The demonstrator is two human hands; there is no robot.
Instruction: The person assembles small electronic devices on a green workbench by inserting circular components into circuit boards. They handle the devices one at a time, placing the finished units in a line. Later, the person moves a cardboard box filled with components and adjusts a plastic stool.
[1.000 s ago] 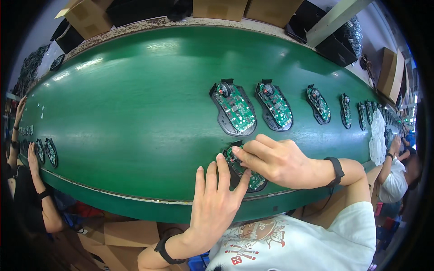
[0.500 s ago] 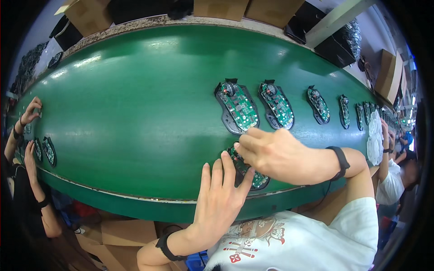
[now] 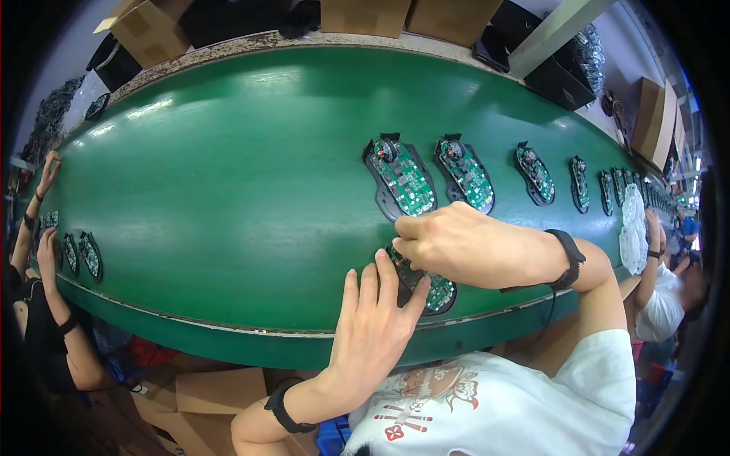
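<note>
An opened computer mouse (image 3: pixel 439 295), a dark base with a green circuit board, lies at the table's near edge. Across its left side, my left hand (image 3: pixel 371 313) spans it with outstretched fingers, index fingertip at its far end and thumb against the board, holding it in place. My right hand (image 3: pixel 456 242) bends over the far end with thumb and fingers pinched together. Whatever is in that pinch is hidden, as is part of the board beneath. Just beyond lie two similar open mice, one nearer my hand (image 3: pixel 404 178) and another beside it (image 3: pixel 465 175), each with a scroll wheel.
More open mice (image 3: pixel 535 175) run in a row to the right along the green table (image 3: pixel 228 182). At the left, a co-worker's hands (image 3: pixel 47 254) are near other boards. White plastic (image 3: pixel 632 228) lies by another person at right. Cardboard boxes (image 3: pixel 363 17) line the far side.
My right hand has shifted slightly away from me, still pinched over the mouse. My left hand stays nearly in place. The left co-worker's far hand has lifted and moved back.
</note>
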